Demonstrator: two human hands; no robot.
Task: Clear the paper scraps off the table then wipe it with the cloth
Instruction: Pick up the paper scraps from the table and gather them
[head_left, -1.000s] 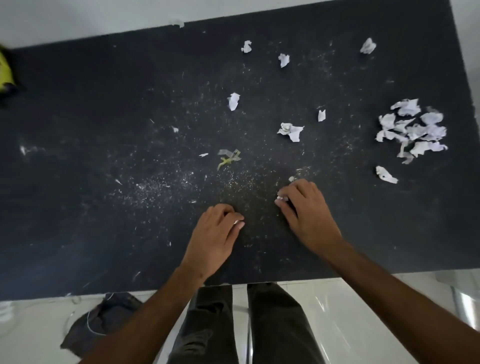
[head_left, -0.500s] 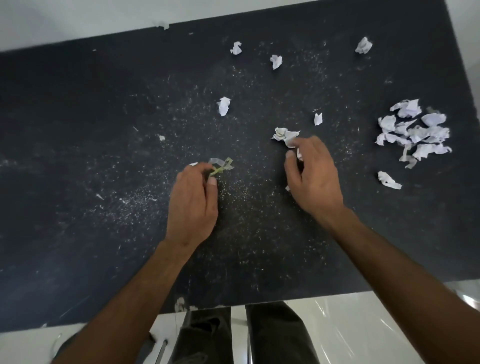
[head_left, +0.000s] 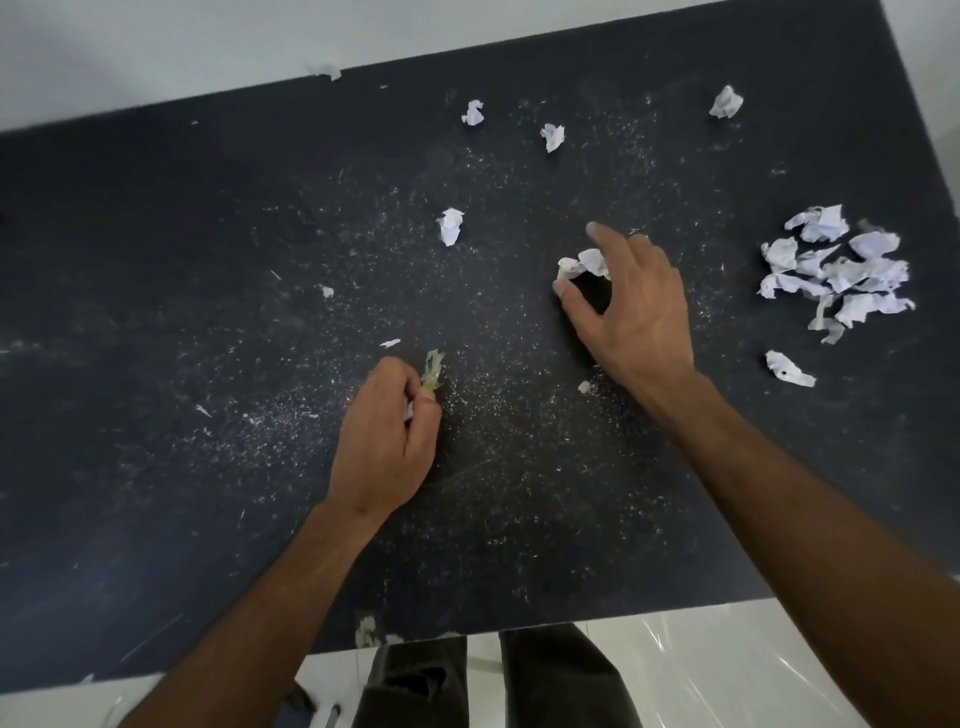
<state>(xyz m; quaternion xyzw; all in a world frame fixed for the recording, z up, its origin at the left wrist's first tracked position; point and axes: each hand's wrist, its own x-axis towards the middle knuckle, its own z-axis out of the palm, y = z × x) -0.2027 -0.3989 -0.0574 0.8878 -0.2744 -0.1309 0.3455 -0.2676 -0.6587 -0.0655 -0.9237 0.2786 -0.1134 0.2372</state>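
A dark table (head_left: 156, 312) is dusted with fine white crumbs. My left hand (head_left: 387, 441) is closed on a yellowish-green scrap (head_left: 432, 370) that sticks out past my thumb, with a bit of white paper in the fist. My right hand (head_left: 631, 312) hovers with fingers spread over a crumpled white scrap (head_left: 582, 265), thumb and index on either side of it. Loose white scraps lie farther back: one near the middle (head_left: 450, 225) and three near the far edge (head_left: 552, 137). A pile of scraps (head_left: 836, 270) sits at the right. No cloth is in view.
A single scrap (head_left: 788, 368) lies below the pile at the right. Tiny bits (head_left: 389, 343) lie near my left hand. My dark trousers (head_left: 493, 680) and a white floor show below the table's near edge.
Both hands moved away from the near edge toward the middle. The left hand closed on the yellowish scrap; the right hand reached the crumpled white scrap and spread its fingers over it.
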